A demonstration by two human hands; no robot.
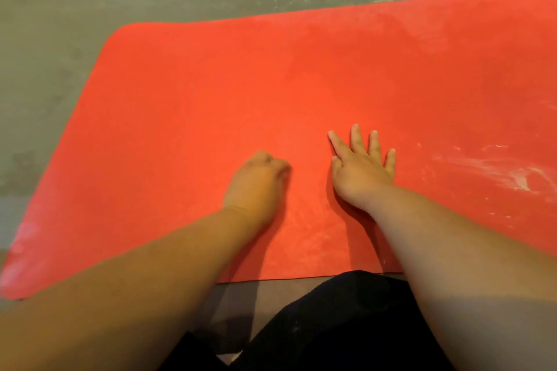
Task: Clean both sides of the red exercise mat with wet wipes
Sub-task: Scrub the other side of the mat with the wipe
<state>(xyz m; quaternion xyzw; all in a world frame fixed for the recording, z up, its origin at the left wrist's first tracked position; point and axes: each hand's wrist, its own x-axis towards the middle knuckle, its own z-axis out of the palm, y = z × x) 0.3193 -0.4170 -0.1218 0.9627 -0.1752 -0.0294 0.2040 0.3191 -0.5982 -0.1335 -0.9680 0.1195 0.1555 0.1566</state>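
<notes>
Right hand [361, 173] flat on mat [211, 84]; left hand [256, 182] fisted, seemingly empty.

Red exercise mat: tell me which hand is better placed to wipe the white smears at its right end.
Right. The right hand lies flat on the red exercise mat, beside the chalky white smears. The left hand, curled, sits farther away, so the right probably has the shorter reach.
</notes>
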